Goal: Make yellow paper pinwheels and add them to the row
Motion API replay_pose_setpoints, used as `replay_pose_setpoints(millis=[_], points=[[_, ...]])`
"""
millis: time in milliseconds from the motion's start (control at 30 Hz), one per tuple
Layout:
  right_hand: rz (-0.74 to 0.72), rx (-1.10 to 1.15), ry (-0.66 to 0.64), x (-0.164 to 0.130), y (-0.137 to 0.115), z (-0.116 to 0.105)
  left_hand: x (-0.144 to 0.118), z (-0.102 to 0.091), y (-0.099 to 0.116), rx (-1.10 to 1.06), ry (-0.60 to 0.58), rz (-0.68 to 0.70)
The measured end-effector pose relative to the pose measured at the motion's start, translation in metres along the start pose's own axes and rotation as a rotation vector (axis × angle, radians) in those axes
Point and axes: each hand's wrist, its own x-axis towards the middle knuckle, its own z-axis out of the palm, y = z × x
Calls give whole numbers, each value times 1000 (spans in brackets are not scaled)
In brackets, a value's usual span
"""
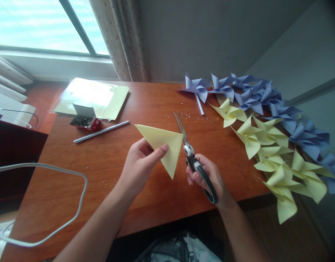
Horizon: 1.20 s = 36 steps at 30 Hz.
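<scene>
A yellow sheet of paper folded into a triangle is pinched in my left hand, thumb on top and fingers underneath. My right hand grips a pair of scissors with black and white handles. Their blades are slightly parted and point away from me, close beside the right corner of the triangle. Whether the blades touch the paper I cannot tell. Both hands are over the wooden table.
Yellow pinwheels and blue pinwheels crowd the right side. Small scraps lie beyond the scissors. At the left are a rolled paper stick, an open small box, yellow paper in a plastic sleeve and a white cable.
</scene>
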Motion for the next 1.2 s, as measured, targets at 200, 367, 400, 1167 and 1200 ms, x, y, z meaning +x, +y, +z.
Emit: replay_pose_setpoints(millis=[200,367,400,1167,1200], points=[[-50,-285,143,-4,-6,-2,1,1,0,42,29,-3],[-107,-446,213,-6,-11,-3,1,0,1,78,15,8],[-113,-461,215,-6,-12,-3,1,0,1,85,10,9],[-54,-331,277,5,-13,-12,4,-2,-2,74,46,19],[-55,-316,295,7,-12,-14,4,-2,-2,73,49,18]])
